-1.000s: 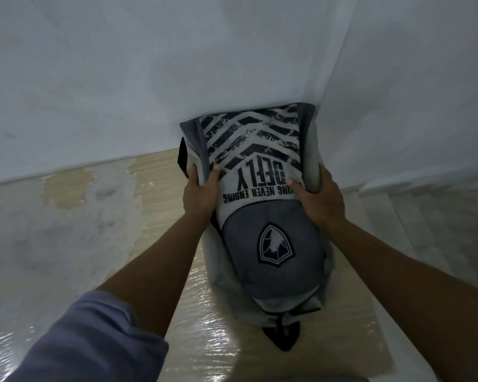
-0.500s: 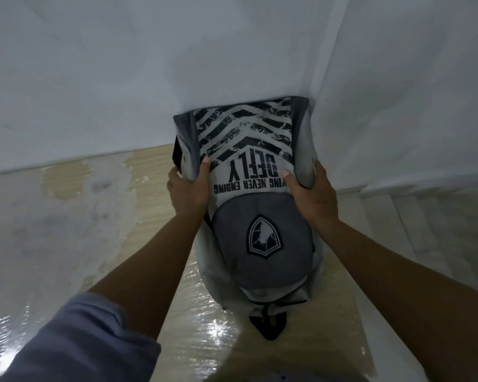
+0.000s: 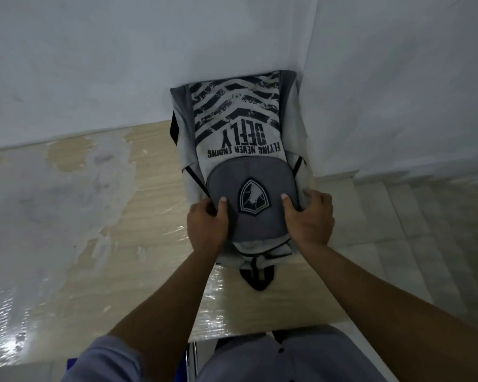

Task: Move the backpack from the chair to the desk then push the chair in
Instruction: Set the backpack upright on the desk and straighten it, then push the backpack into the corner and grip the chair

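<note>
A grey and white backpack point(image 3: 238, 139) with black chevrons and the word "DEFLY" lies on the light wooden desk point(image 3: 138, 227), its far end leaning against the white wall in the corner. My left hand point(image 3: 206, 226) grips the left side of its grey front pocket. My right hand point(image 3: 309, 219) grips the pocket's right side, thumb on top. A black strap loop point(image 3: 257, 277) sticks out at the near end. Of the chair, only a metal tube point(image 3: 194, 359) shows below the desk's near edge.
White walls point(image 3: 398, 92) meet in a corner right behind the backpack. The desk top is covered with shiny plastic film and has pale worn patches on the left point(image 3: 53, 202). Pale floor tiles point(image 3: 414, 230) lie to the right of the desk.
Both hands have slid from the backpack's upper sides down toward me onto the grey front pocket. The backpack now rests further into the corner against the wall.
</note>
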`<state>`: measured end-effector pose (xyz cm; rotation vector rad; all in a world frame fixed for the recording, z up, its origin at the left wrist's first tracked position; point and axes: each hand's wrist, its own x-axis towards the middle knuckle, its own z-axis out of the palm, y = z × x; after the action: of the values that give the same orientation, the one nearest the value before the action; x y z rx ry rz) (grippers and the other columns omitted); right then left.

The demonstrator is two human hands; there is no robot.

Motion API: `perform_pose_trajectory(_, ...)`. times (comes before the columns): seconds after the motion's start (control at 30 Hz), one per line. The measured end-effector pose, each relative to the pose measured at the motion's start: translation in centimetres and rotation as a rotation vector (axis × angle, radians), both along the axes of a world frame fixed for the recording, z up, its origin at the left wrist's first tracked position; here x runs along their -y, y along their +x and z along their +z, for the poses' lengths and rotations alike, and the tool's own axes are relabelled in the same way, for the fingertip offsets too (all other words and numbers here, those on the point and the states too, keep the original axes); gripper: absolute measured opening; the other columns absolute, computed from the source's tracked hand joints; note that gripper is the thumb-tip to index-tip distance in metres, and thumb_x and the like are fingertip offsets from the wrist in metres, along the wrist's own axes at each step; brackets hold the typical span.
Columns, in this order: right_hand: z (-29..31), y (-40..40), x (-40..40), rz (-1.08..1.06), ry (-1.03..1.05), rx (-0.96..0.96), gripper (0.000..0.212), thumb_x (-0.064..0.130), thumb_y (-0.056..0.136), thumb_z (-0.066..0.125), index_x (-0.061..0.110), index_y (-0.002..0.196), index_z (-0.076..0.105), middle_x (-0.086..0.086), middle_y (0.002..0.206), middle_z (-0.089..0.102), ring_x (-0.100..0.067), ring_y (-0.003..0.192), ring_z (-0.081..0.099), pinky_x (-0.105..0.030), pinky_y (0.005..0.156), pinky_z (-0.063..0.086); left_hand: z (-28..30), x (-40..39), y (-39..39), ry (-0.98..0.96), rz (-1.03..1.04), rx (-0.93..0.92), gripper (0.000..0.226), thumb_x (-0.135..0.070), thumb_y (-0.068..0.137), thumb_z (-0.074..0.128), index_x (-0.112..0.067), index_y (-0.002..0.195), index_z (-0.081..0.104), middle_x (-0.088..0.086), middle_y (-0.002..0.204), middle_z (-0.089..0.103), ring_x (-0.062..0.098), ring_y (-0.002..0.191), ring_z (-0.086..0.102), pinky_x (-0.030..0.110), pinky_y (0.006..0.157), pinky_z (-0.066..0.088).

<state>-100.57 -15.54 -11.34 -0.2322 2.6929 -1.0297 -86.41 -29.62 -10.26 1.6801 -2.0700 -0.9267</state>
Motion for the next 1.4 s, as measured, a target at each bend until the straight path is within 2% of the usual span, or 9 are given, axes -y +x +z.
perform_pose_trajectory(0.1,-0.3,0.8,-0.1,-0.009,0.002,0.161,0.044,0.060,0.087,0.066,0.020,0.105,0.066,-0.002,0.107,0.064,-0.026,0.098,0.064,-0.040,0.085,0.054,0.7,-0.8,-0.6,0.143,0.088,-0.125,0.029,-0.041,0.093,0.064,-0.013,0.089,0.061,0.000,0.082,0.064,0.028,0.085,0.064,0.039,0.079,0.053)
perform_pose_trajectory(0.2,0.2,0.0,-0.3,-0.041,-0.127,0.299,0.030,0.043,0.096,0.066,0.014,0.103,0.067,0.001,0.099,0.066,-0.020,0.092,0.063,-0.026,0.076,0.044,1.8,-0.6,-0.8,0.124,0.098,-0.157,0.029,-0.036,0.092,0.069,-0.011,0.087,0.055,-0.002,0.075,0.056,0.027,0.081,0.060,0.033,0.071,0.044)
perform_pose_trajectory(0.3,1.1,-0.9,-1.0,-0.032,-0.197,0.222,0.019,0.034,0.098,0.066,0.017,0.090,0.063,0.003,0.088,0.064,-0.018,0.085,0.061,-0.024,0.074,0.041,3.1,0.0,-0.6,0.050,0.069,-0.163,0.041,-0.041,0.084,0.078,-0.006,0.088,0.057,0.002,0.075,0.057,0.021,0.070,0.056,0.031,0.063,0.042)
perform_pose_trajectory(0.47,1.9,-0.3,-1.8,-0.039,-0.265,0.154,0.020,0.035,0.098,0.065,0.019,0.087,0.061,0.002,0.085,0.064,-0.017,0.081,0.061,-0.025,0.070,0.039,4.6,-0.5,0.1,-0.016,0.044,-0.189,0.050,-0.042,0.074,0.087,-0.013,0.091,0.049,-0.009,0.072,0.051,0.002,0.063,0.048,0.010,0.053,0.036)
perform_pose_trajectory(0.63,3.2,0.9,-2.7,-0.001,-0.248,0.139,0.014,0.030,0.098,0.064,0.016,0.097,0.067,-0.004,0.095,0.072,-0.024,0.090,0.067,-0.024,0.074,0.043,6.0,-0.7,1.5,-0.040,0.016,-0.184,0.058,-0.045,0.073,0.087,-0.013,0.104,0.050,-0.002,0.076,0.058,0.015,0.071,0.058,0.022,0.060,0.039)
perform_pose_trajectory(0.77,5.4,2.7,-3.9,0.071,-0.206,0.096,0.029,0.032,0.100,0.060,0.012,0.121,0.064,-0.007,0.119,0.070,-0.026,0.108,0.065,-0.024,0.083,0.043,6.9,-2.0,3.8,-0.136,-0.115,-0.128,0.060,-0.051,0.077,0.080,-0.013,0.116,0.056,0.006,0.099,0.067,0.026,0.094,0.065,0.033,0.078,0.050)
perform_pose_trajectory(0.97,9.8,9.0,-6.3,0.252,-0.154,-0.119,0.046,0.044,0.103,0.047,0.020,0.142,0.052,-0.008,0.138,0.060,-0.028,0.125,0.057,-0.045,0.103,0.047,10.4,-5.7,10.1,-0.331,-0.354,-0.054,0.062,-0.055,0.084,0.071,-0.019,0.134,0.058,0.008,0.131,0.062,0.026,0.120,0.057,0.039,0.093,0.050)
perform_pose_trajectory(1.13,14.1,15.4,-8.7,0.415,-0.101,-0.340,0.048,0.040,0.104,0.048,0.019,0.147,0.050,-0.005,0.149,0.054,-0.026,0.136,0.048,-0.043,0.108,0.038,14.6,-8.8,16.2,-0.508,-0.448,0.013,0.060,-0.051,0.089,0.068,-0.017,0.137,0.059,0.010,0.139,0.058,0.031,0.128,0.053,0.047,0.100,0.048)
perform_pose_trajectory(1.4,18.2,24.7,-12.1,0.589,-0.120,-0.516,0.050,0.038,0.102,0.051,0.013,0.145,0.054,-0.011,0.146,0.058,-0.030,0.134,0.052,-0.049,0.109,0.042,19.5,-14.2,27.1,-0.663,-0.434,0.127,0.060,-0.054,0.091,0.063,-0.020,0.141,0.057,0.009,0.145,0.056,0.030,0.133,0.051,0.051,0.103,0.046)
